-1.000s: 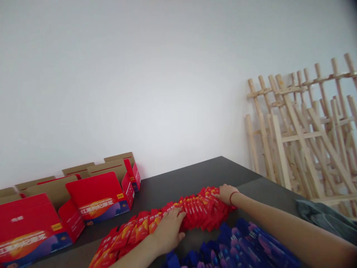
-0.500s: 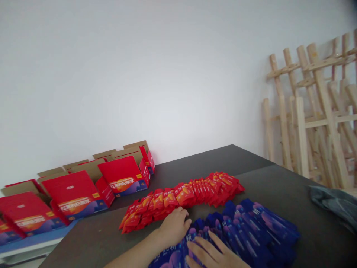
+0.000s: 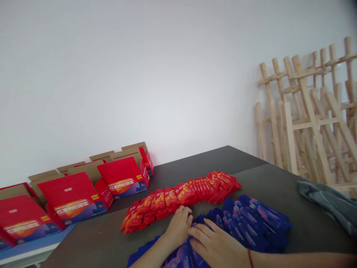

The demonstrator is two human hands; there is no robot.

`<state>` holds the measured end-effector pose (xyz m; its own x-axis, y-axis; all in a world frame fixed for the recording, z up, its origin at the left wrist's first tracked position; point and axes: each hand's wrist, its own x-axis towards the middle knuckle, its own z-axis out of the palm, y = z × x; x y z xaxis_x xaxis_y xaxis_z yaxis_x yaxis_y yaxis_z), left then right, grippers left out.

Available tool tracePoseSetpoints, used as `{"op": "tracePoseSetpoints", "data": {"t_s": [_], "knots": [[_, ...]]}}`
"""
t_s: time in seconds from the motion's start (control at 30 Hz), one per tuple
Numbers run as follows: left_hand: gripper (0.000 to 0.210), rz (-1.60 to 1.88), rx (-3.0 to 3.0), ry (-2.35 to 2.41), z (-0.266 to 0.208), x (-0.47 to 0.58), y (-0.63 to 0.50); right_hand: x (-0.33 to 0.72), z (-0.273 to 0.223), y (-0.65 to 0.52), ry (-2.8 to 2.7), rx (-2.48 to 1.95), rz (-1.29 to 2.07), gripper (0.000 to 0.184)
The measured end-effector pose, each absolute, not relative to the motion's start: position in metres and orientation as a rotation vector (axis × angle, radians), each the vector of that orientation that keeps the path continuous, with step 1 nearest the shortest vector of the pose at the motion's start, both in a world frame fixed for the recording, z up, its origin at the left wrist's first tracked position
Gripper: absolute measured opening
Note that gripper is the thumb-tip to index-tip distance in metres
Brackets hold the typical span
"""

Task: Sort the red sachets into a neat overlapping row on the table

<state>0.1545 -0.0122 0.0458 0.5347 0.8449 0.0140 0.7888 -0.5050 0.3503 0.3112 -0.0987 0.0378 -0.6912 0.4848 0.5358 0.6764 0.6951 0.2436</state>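
Note:
A long overlapping row of blue sachets (image 3: 248,223) lies on the dark table in front of me. My left hand (image 3: 180,225) rests at the far edge of this row, its fingers bent and a gap showing at the thumb. Close beside it, my right hand (image 3: 213,242) lies over the blue sachets with fingers spread, touching their tops. No sachet is visibly lifted by either hand. Just beyond my left hand runs a similar row of red sachets (image 3: 184,193). My forearms cover part of the near blue sachets.
Several open red cartons (image 3: 119,176) stand at the left, some on a blue surface (image 3: 63,236). A grey cloth-like item (image 3: 329,203) lies at the table's (image 3: 306,230) right edge. Wooden frames (image 3: 304,123) lean against the white wall at the right.
My right hand has moved slightly up and its wrist with a red band now shows. More blue sachets are visible beside my left forearm. The view has shifted a little to the right.

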Motion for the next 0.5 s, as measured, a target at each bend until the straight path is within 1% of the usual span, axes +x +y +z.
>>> {"op": "tracePoseSetpoints", "data": {"t_s": [0.1, 0.17, 0.4, 0.5], "knots": [[0.030, 0.291, 2.430, 1.381, 0.051, 0.162, -0.005, 0.321, 0.056, -0.103, -2.603, -0.796, -0.587, 0.035], [0.031, 0.317, 2.410, 1.378, 0.054, 0.167, -0.002, 0.326, 0.058, -0.102, -2.657, -0.757, -0.613, 0.037], [0.033, 0.451, 2.328, 1.362, 0.056, 0.172, -0.004, 0.325, 0.009, -0.082, -2.488, -0.825, -0.751, 0.026], [0.035, 0.508, 2.300, 1.338, 0.056, 0.171, -0.006, 0.323, 0.005, -0.080, -2.499, -0.817, -0.758, 0.024]]}}
